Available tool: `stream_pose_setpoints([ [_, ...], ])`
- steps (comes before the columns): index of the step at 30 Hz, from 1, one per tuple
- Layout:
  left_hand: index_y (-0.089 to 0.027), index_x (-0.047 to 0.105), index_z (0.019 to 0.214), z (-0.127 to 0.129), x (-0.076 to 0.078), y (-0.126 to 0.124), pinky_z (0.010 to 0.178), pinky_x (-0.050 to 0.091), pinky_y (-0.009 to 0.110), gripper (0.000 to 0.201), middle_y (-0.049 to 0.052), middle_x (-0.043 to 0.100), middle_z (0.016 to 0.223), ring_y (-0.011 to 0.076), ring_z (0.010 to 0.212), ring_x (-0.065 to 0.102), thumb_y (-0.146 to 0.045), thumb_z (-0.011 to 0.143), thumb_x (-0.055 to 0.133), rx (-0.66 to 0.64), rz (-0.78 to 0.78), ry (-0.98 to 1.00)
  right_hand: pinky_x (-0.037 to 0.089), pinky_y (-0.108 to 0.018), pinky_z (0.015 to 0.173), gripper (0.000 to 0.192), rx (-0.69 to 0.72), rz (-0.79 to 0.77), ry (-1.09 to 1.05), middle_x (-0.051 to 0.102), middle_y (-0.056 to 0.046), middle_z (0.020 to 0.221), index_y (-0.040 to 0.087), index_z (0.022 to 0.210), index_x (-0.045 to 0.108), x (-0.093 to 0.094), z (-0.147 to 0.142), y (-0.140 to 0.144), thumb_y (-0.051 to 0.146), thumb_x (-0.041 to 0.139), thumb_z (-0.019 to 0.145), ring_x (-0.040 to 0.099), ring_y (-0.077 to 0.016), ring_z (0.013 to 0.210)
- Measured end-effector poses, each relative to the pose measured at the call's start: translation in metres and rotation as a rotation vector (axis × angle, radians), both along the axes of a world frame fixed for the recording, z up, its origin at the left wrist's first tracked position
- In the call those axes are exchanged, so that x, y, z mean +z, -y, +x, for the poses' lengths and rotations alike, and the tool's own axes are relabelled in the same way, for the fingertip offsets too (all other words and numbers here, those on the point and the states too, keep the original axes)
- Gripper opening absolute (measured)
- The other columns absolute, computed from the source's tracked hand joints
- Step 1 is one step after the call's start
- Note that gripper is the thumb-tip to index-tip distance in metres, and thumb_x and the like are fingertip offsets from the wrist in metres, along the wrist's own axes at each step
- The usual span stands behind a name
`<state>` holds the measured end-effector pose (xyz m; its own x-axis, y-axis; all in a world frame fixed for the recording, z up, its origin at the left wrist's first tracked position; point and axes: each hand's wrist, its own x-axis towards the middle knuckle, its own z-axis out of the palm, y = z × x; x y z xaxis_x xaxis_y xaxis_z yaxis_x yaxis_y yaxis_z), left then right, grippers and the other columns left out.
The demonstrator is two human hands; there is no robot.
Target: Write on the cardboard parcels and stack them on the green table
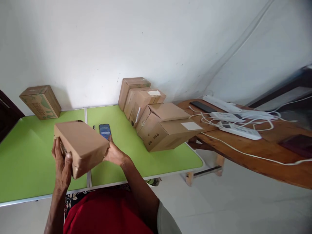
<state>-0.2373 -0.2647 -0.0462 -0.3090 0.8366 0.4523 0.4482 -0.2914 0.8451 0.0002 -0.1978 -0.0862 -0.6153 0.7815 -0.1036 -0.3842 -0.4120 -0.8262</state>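
Now both hands (pixel 85 159) clasp the cardboard box (pixel 81 146) between them.

We can read almost nothing here. On the side of the large brown cardboard box (pixel 168 128) lying at the right end of the green counter (pixel 29 162) we see small dark print, too small and tilted for us to make out. The white labels on its top and on the smaller brown cardboard box (pixel 148 97) behind it look blank to us. The brown carton with green printed graphics (pixel 40 101) by the wall shows patterns only, and its lettering is illegible.
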Motion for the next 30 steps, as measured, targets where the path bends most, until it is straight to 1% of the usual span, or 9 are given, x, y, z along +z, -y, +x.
stream_pose_setpoints([
  [2,-0.026,0.043,0.177,0.012,0.009,0.005,0.142,0.011,0.067,0.097,0.018,0.028,0.188,0.0433,0.177,0.014,-0.071,0.097,0.074,-0.065,0.121,-0.231,0.067,-0.050,0.095,0.097,-0.015,-0.146,-0.129,0.084,-0.015,0.129,0.022,0.135,0.076,-0.025,-0.007,-0.002,0.104,0.044,0.094,0.079,-0.0348,0.123],
  [6,-0.038,0.023,0.184,0.032,0.019,0.016,0.141,0.016,0.071,0.123,0.016,0.021,0.190,0.0453,0.177,0.015,-0.063,0.086,0.093,-0.120,0.320,-0.470,0.065,-0.045,0.103,0.073,-0.162,-0.281,-0.281,0.088,-0.010,0.112,0.019,0.123,0.080,-0.061,-0.018,0.005,0.085,0.069,0.094,0.081,-0.0317,0.114],
  [8,-0.039,0.012,0.185,0.034,0.015,0.020,0.140,0.015,0.074,0.133,0.016,0.016,0.191,0.0477,0.177,0.010,-0.064,0.084,0.094,-0.106,0.313,-0.452,0.065,-0.044,0.103,0.066,-0.238,-0.233,-0.298,0.088,-0.008,0.110,0.021,0.120,0.081,-0.064,-0.018,0.009,0.078,0.079,0.087,0.081,-0.0309,0.110],
  [11,-0.038,0.006,0.186,0.023,0.004,0.022,0.137,0.018,0.077,0.126,0.018,0.015,0.191,0.0498,0.176,0.013,-0.069,0.092,0.083,-0.169,0.102,-0.270,0.064,-0.046,0.104,0.067,-0.286,-0.120,-0.270,0.087,-0.008,0.113,0.023,0.115,0.082,-0.050,-0.010,0.011,0.075,0.091,0.073,0.080,-0.0332,0.111],
  [15,-0.028,0.038,0.179,0.004,-0.004,0.014,0.135,0.035,0.065,0.116,0.020,0.038,0.181,0.0479,0.169,0.034,-0.087,0.085,0.074,-0.213,-0.147,0.130,0.056,-0.051,0.118,0.088,-0.290,0.152,-0.169,0.074,-0.010,0.151,0.029,0.146,0.071,-0.021,0.000,0.015,0.058,0.100,0.068,0.070,-0.0366,0.137],
  [20,-0.017,0.070,0.139,0.002,0.011,-0.001,0.121,0.053,0.060,0.114,0.021,0.074,0.139,0.0487,0.143,0.063,-0.100,0.061,0.079,-0.011,-0.382,0.404,0.040,-0.057,0.131,0.123,-0.341,0.409,0.112,0.045,-0.014,0.178,0.036,0.171,0.041,-0.009,0.003,0.028,0.057,0.104,0.067,0.049,-0.0393,0.159],
  [22,-0.016,0.070,0.136,0.004,0.022,-0.006,0.119,0.054,0.059,0.111,0.021,0.075,0.136,0.0476,0.140,0.065,-0.097,0.061,0.081,0.055,-0.355,0.380,0.038,-0.059,0.133,0.130,-0.348,0.422,0.176,0.045,-0.017,0.176,0.035,0.174,0.035,-0.013,-0.001,0.035,0.059,0.104,0.066,0.047,-0.0396,0.161],
  [27,-0.020,0.044,0.172,0.009,0.049,-0.015,0.131,0.043,0.058,0.124,0.021,0.066,0.157,0.0416,0.153,0.057,-0.080,0.072,0.086,0.227,-0.118,0.064,0.037,-0.061,0.134,0.136,-0.386,0.424,0.254,0.044,-0.018,0.173,0.033,0.176,0.027,-0.025,-0.015,0.055,0.060,0.103,0.066,0.046,-0.0402,0.160],
  [30,-0.016,0.052,0.168,0.015,0.059,-0.015,0.127,0.045,0.063,0.118,0.023,0.066,0.152,0.0427,0.147,0.060,-0.080,0.073,0.084,0.278,-0.054,-0.133,0.034,-0.062,0.137,0.133,-0.430,0.493,0.294,0.040,-0.018,0.176,0.032,0.176,0.027,-0.029,-0.021,0.061,0.058,0.101,0.069,0.042,-0.0406,0.163],
])
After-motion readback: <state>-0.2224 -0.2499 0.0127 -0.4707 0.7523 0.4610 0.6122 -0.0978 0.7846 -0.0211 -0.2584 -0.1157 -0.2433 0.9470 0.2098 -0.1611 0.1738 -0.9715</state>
